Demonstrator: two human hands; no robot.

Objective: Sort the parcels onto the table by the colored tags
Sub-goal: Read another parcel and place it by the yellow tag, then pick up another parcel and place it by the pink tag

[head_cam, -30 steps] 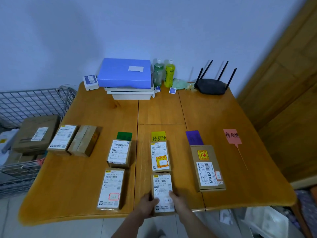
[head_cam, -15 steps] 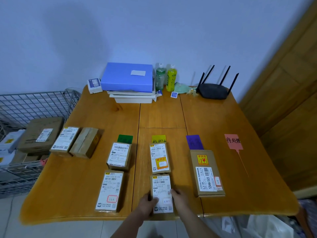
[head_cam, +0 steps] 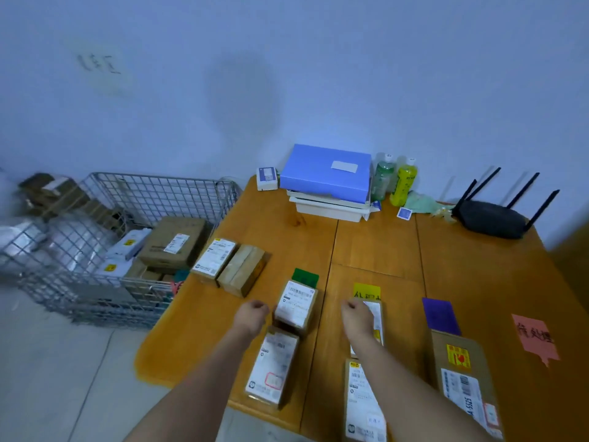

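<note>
Four coloured tags lie across the wooden table: green, yellow, purple and pink. Two labelled parcels lie in line below the green tag. A far parcel and a near parcel sit below the yellow tag, and a bigger parcel below the purple one. My left hand hangs curled and empty, left of the green row. With fingers curled, my right hand partly covers the far yellow-row parcel.
Two more parcels lie side by side at the table's left edge. A wire basket with several parcels stands left of the table. A blue box on trays, two bottles and a black router line the back.
Both hands have let go of the near yellow-row parcel and moved forward and apart. The view has swung left, which brings the wire basket into sight.
</note>
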